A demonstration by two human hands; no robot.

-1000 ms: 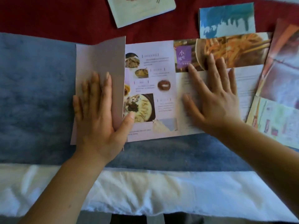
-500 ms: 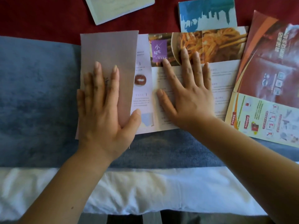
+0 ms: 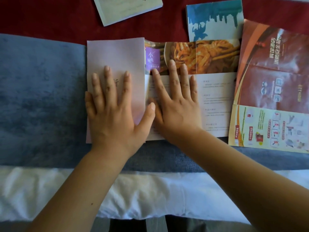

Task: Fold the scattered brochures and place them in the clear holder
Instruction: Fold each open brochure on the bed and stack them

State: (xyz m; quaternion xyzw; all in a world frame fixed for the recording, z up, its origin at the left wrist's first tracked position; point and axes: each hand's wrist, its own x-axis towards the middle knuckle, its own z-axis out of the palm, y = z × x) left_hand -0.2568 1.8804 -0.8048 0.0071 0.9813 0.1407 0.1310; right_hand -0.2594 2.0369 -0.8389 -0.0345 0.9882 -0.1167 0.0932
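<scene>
Left hand point(image 3: 113, 113) lies flat on the pink flap point(image 3: 117, 54), fingers point(image 3: 108, 81) straight, pressing it onto the brochure point(image 3: 215, 91) on the blue cloth point(image 3: 41, 97). Right hand point(image 3: 177, 104) is flat too, pinning the open panel, gripping nothing. That's 1 fold down, and the right panel looks next. At least 3 more wait: red brochure point(image 3: 270, 67), blue brochure point(image 3: 215, 19), pale brochure point(image 3: 128, 9). Holder out of sight, so I'd call it early going.
</scene>
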